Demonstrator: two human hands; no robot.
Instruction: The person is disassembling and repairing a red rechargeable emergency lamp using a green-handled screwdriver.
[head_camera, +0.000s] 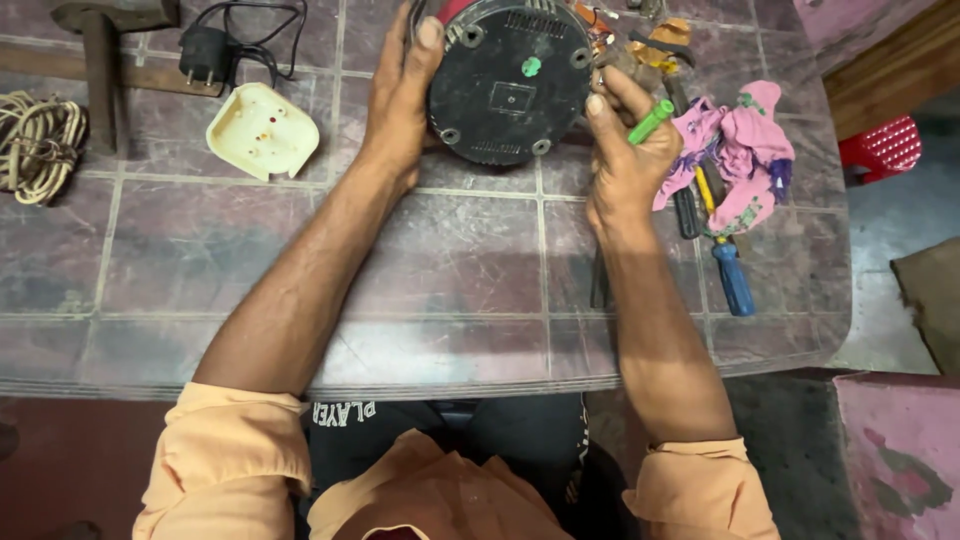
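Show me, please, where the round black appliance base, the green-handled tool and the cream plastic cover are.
Round black appliance base (510, 85), head view, middle of underside.
Green-handled tool (651, 122), head view, on its handle.
Cream plastic cover (262, 130), head view, inner face.

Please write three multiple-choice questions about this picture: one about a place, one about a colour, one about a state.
1. Where does the cream plastic cover lie?
A. left of the left hand
B. under the pink cloth
C. on the floor

2. What colour is the tool handle in the right hand?
A. blue
B. green
C. red

3. How does the round black appliance base stand?
A. tipped, underside facing the camera
B. upright with a jar on it
C. wrapped in cloth

Answers:
1 A, it lies on the tiled table beyond the left hand.
2 B, the green handle sticks out of the fist.
3 A, its feet and vents show.
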